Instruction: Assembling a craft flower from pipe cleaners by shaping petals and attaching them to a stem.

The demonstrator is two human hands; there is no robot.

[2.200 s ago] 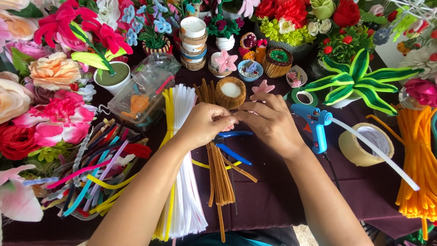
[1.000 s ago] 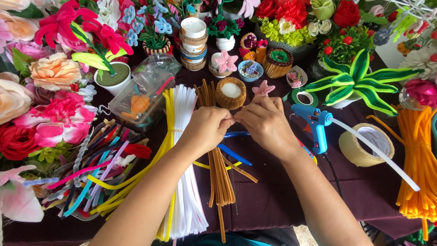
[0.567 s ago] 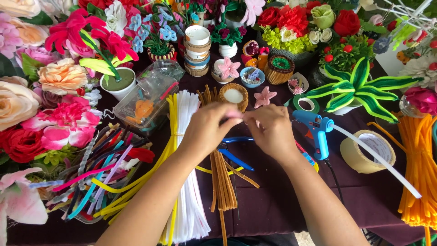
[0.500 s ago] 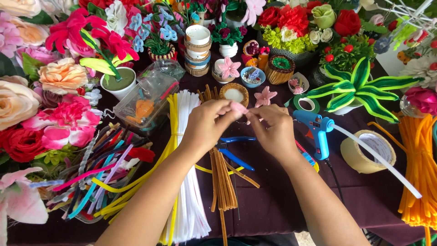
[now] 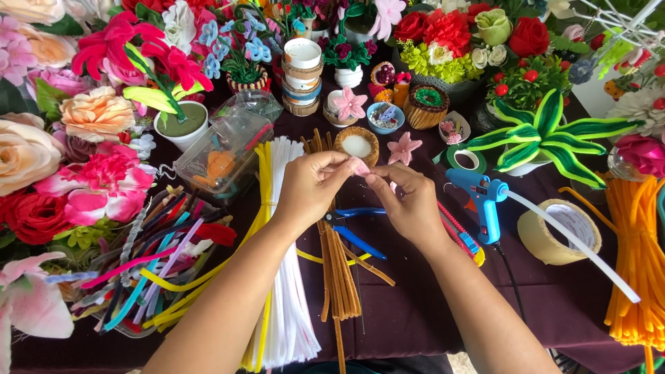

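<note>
My left hand (image 5: 313, 187) and right hand (image 5: 409, 204) meet above the middle of the dark purple table (image 5: 554, 305). Both pinch one small pink piece (image 5: 360, 166) between thumb and fingertips; the grip is narrow and closed on it. The piece is held in the air, clear of the table, just in front of the small round brown cup with white filling (image 5: 357, 144). Its exact shape cannot be told; my fingers cover most of it.

Directly beneath my hands lie the brown pipe cleaners (image 5: 339, 270), a bundle running toward me. Blue-handled pliers (image 5: 357, 225) lie across this bundle, partly under my right hand. Left of the brown bundle lie the white pipe cleaners (image 5: 287, 298), then the yellow pipe cleaners (image 5: 260, 208) along their left edge.

Near left: a heap of mixed-colour pipe cleaners (image 5: 149, 266). Right of my right hand: a blue glue gun (image 5: 485, 201), standing with a white glue stick (image 5: 575, 235) projecting from its rear. Beside that, a roll of tan tape (image 5: 557, 232). At the right edge, orange pipe cleaners (image 5: 641, 256).

Farther back: a clear plastic box (image 5: 225, 149), a pink flower (image 5: 404, 147) on the table, a roll of green tape (image 5: 465, 159), a stack of small pots (image 5: 303, 67) and a green-and-yellow striped plant (image 5: 547, 135). Finished flowers line the far and left edges.
</note>
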